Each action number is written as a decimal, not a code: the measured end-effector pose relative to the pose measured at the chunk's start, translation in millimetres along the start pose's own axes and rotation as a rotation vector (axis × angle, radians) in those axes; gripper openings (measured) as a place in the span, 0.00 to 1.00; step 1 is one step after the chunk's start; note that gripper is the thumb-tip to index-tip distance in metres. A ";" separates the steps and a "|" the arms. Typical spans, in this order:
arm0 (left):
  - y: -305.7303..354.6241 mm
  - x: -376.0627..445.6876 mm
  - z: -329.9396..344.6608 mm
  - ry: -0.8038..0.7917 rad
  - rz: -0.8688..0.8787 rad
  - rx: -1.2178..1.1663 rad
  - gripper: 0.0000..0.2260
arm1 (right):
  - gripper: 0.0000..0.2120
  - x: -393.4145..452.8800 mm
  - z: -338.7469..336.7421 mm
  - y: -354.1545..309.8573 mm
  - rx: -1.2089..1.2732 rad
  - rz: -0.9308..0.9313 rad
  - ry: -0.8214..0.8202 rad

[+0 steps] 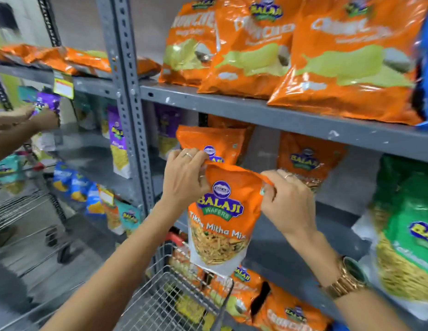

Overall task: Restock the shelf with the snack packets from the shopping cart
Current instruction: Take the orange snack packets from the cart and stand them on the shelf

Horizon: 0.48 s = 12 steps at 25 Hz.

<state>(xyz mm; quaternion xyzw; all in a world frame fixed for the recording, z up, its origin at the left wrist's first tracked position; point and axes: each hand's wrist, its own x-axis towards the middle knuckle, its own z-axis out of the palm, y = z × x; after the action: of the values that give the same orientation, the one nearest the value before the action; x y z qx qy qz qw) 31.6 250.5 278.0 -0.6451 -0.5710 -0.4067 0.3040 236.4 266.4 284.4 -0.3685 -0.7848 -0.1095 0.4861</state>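
An orange Balaji Tikha Mitha Mix packet (220, 216) hangs upright in front of the middle shelf (291, 256). My left hand (184, 177) pinches its top left corner and my right hand (289, 199) pinches its top right corner. Behind it, two matching orange packets (213, 142) stand on the same shelf, one left, one right. Below my arms is the wire shopping cart (170, 297), with more orange packets (275, 304) visible near its right edge.
Large orange bags (346, 58) fill the top shelf. Green packets (408, 235) stand at the right of the middle shelf. A grey slotted upright (129, 111) divides the racks. At left, another person's hands (24, 120) hold a purple packet beside a second cart (24, 211).
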 end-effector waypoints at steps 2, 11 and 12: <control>22.4 24.1 20.8 0.006 0.030 0.022 0.11 | 0.12 11.8 -14.9 25.9 -0.044 0.042 0.058; 89.9 67.7 115.4 -0.221 -0.001 0.059 0.09 | 0.10 4.9 -16.4 121.7 -0.164 0.223 0.057; 92.3 68.5 123.4 -0.245 0.003 0.074 0.09 | 0.09 2.3 -13.3 127.3 -0.156 0.239 0.052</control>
<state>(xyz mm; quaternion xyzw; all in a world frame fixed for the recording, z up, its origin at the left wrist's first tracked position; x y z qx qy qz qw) 145.5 374.7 284.7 -0.6791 -0.6176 -0.3030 0.2562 332.0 350.1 269.2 -0.4929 -0.7116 -0.1213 0.4858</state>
